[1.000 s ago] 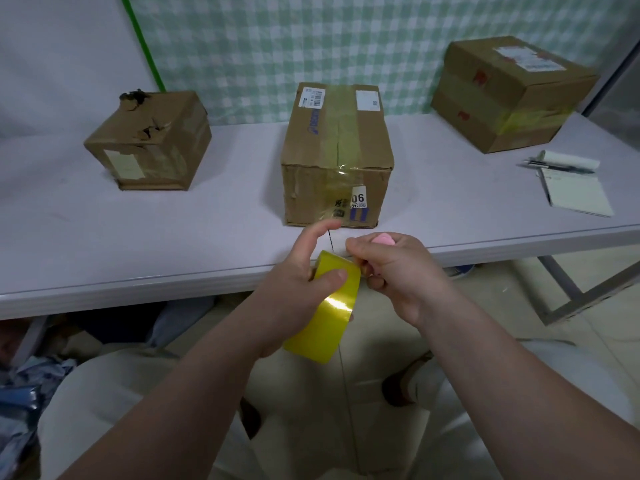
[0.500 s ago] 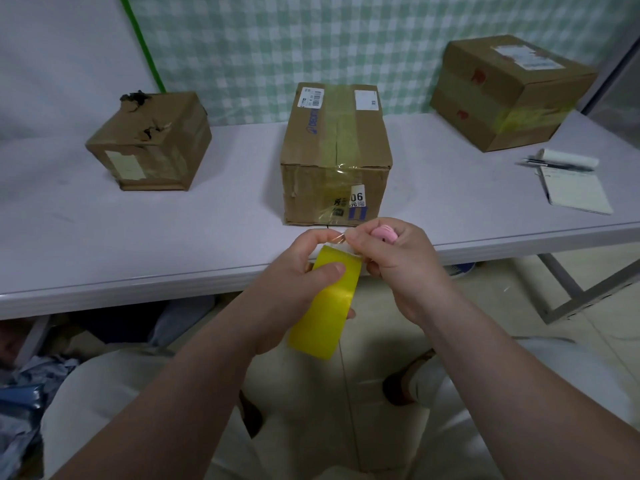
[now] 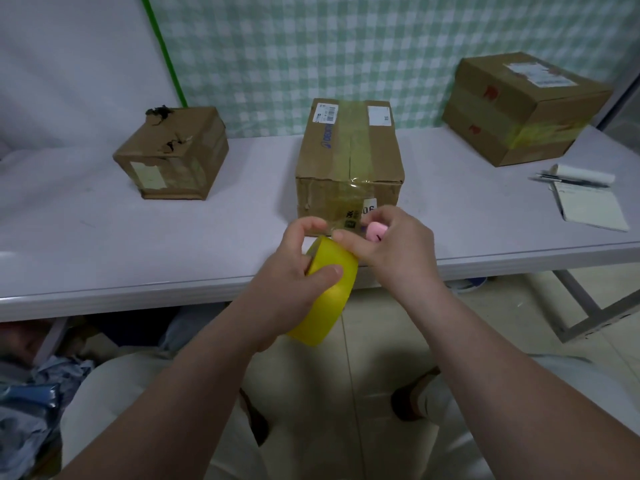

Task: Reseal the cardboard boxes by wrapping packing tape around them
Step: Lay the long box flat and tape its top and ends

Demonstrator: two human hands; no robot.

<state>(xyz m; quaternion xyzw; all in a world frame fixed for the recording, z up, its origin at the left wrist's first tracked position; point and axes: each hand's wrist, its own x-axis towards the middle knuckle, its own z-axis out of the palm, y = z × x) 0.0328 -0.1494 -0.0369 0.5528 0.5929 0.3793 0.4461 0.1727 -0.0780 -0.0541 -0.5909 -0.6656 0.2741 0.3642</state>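
Note:
Three cardboard boxes stand on the white table (image 3: 104,237): a torn one (image 3: 173,157) at the left, a taped one (image 3: 348,164) in the middle, a larger one (image 3: 519,109) at the back right. My left hand (image 3: 294,282) grips a yellow roll of packing tape (image 3: 329,292) just in front of the table's edge, below the middle box. My right hand (image 3: 394,247) holds a small pink object (image 3: 375,232) and its fingers touch the top of the roll. Whether a tape end is lifted cannot be told.
A notepad (image 3: 588,206) with a pen (image 3: 575,181) and a paper roll lies at the table's right. A checked cloth hangs behind. Under the table are crumpled bags (image 3: 27,403) at the left and a metal table leg (image 3: 588,306) at the right. My knees are below.
Both hands have risen with the tape roll toward the front of the middle box. The right hand's fingers have shifted along the top of the roll.

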